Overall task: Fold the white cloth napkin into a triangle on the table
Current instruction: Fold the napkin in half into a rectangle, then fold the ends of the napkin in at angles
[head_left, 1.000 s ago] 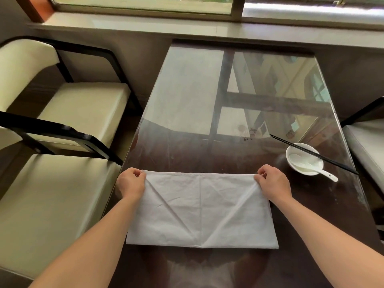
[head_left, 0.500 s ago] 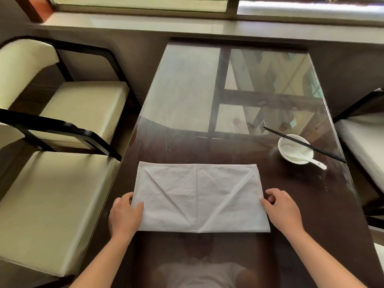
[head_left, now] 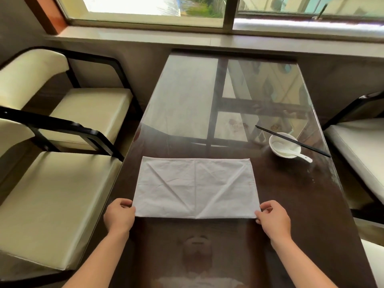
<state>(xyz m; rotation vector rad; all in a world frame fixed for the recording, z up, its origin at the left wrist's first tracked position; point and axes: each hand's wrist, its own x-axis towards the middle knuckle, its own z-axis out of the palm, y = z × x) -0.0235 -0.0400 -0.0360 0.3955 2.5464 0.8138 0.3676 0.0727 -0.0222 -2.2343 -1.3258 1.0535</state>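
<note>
Napkin: white creased rectangle lying flat on the dark glossy surface.
Left hand: at the napkin's near left corner, fingers curled, pinching that corner.
Right hand: at the napkin's near right corner, fingers curled, pinching it.
Bowl: beyond the napkin's far right corner, spoon inside, chopsticks across it.

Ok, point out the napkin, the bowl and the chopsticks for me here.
napkin (head_left: 195, 188), head view, centre of the cloth.
bowl (head_left: 280, 154), head view, its near wall.
chopsticks (head_left: 293, 141), head view, mid-length, over the bowl.
</note>
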